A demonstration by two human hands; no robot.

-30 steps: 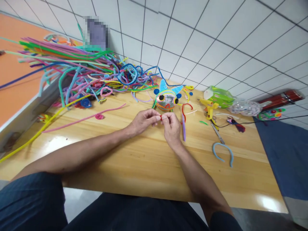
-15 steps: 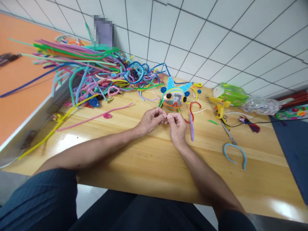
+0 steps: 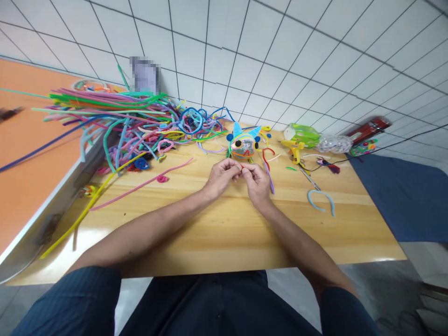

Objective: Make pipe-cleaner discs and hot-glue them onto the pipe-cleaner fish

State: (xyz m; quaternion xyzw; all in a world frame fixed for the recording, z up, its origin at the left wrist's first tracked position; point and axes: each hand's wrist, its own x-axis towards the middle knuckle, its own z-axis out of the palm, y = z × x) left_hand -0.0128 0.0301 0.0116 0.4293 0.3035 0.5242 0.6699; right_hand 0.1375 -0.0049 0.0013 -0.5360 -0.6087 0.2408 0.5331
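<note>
My left hand (image 3: 222, 178) and my right hand (image 3: 257, 184) meet above the table, thumbs and fingertips pinched together. Between them a bit of red pipe cleaner (image 3: 242, 169) shows; most of it is hidden by the fingers. Right behind the hands stands a figure (image 3: 244, 148) with light blue pointed ears, big eyes, a red mouth and a clear, shiny front. A curved red pipe cleaner (image 3: 269, 151) lies beside my right hand; whether it joins the held bit I cannot tell. A purple pipe cleaner (image 3: 270, 179) lies close by the same hand.
A big heap of coloured pipe cleaners (image 3: 140, 121) fills the back left. To the right are a yellow glue gun (image 3: 294, 148) with a cord, a green packet (image 3: 303, 135), scissors (image 3: 310, 178) and a blue curved pipe cleaner (image 3: 332, 205). A pink pipe cleaner (image 3: 140, 185) lies left.
The camera view has shifted and turned, so the table sits differently in the picture. My hands stay pinched together on the red pipe cleaner, with barely any visible finger movement.
</note>
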